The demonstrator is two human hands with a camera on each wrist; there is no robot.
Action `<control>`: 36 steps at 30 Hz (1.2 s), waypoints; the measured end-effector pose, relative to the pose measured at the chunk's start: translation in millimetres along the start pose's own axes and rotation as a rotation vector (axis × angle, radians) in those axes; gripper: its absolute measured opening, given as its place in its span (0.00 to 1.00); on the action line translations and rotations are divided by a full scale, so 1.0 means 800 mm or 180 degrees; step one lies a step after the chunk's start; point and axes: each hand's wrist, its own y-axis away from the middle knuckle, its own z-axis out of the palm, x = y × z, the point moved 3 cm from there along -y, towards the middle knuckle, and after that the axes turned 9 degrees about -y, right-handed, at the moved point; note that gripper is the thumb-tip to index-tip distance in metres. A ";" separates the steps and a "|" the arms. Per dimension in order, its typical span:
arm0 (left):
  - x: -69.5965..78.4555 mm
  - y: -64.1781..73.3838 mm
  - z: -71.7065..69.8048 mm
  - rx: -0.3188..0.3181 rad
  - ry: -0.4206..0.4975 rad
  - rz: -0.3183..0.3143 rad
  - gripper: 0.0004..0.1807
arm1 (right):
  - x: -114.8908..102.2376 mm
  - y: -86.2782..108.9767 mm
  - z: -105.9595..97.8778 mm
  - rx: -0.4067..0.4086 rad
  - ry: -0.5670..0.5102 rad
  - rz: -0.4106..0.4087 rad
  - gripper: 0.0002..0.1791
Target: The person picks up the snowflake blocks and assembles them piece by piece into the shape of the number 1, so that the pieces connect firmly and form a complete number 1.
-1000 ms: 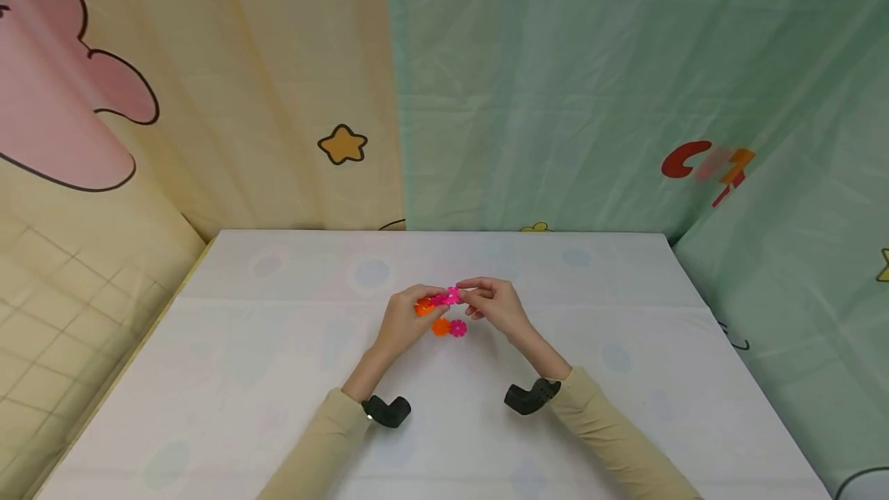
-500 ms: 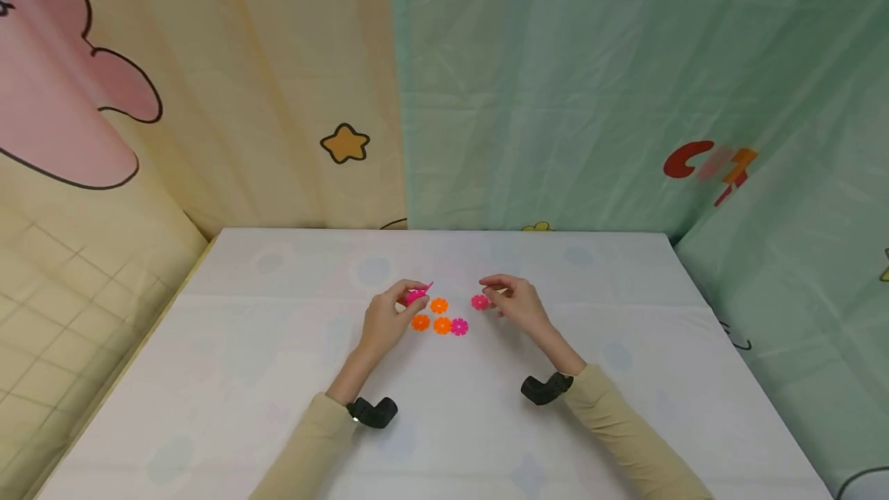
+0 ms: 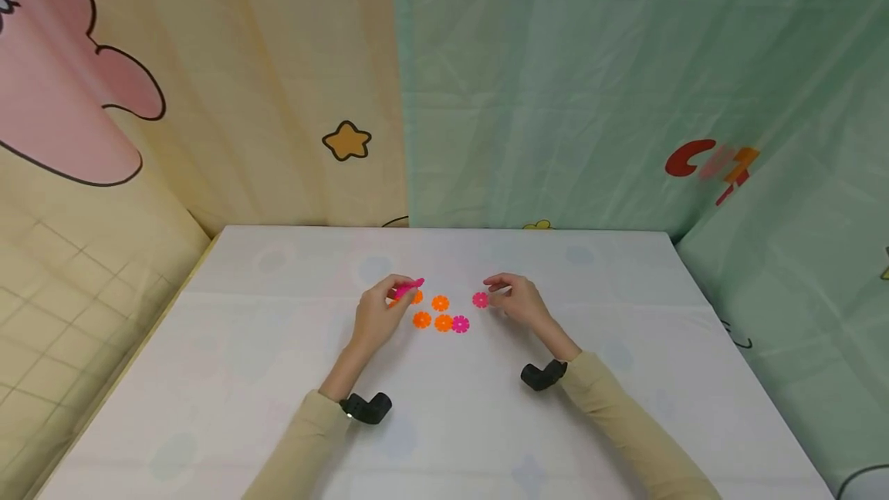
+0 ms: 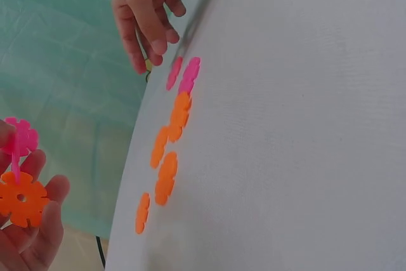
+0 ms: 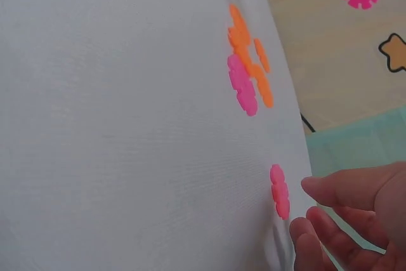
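My left hand (image 3: 378, 316) pinches a joined cluster of notched plastic snowflake discs at the left of the loose ones. In the left wrist view the cluster shows an orange disc (image 4: 23, 210) and a pink disc (image 4: 25, 138), with another pink one edge-on between them; the fingers cover part of it. My right hand (image 3: 522, 302) hovers with thumb and fingers spread apart, nothing between them. A single pink disc (image 3: 480, 299) lies on the table just left of its fingertips. Between the hands lie several orange discs (image 3: 441, 303) and another pink disc (image 3: 461, 324).
A white cloth covers the table (image 3: 451, 423). Behind its far edge hangs a printed curtain (image 3: 528, 114), beige on the left and green on the right. Each wrist wears a black camera mount (image 3: 366, 408).
The hands, together at the cluster a second ago, have parted. My left hand has drawn left with the cluster; my right hand has moved right, a pink disc now lying beside it.
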 end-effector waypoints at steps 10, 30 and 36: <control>0.004 -0.003 0.005 -0.0126 0.0120 -0.0042 0.10 | 0.014 -0.016 0.015 -0.0154 0.0197 0.0097 0.18; 0.001 -0.001 0.020 -0.0331 0.0403 -0.0059 0.07 | 0.019 -0.018 0.015 -0.0325 0.0404 0.0129 0.12; -0.001 -0.002 0.022 -0.0255 0.0372 -0.0026 0.06 | 0.016 -0.021 0.012 -0.0328 0.0337 0.0148 0.13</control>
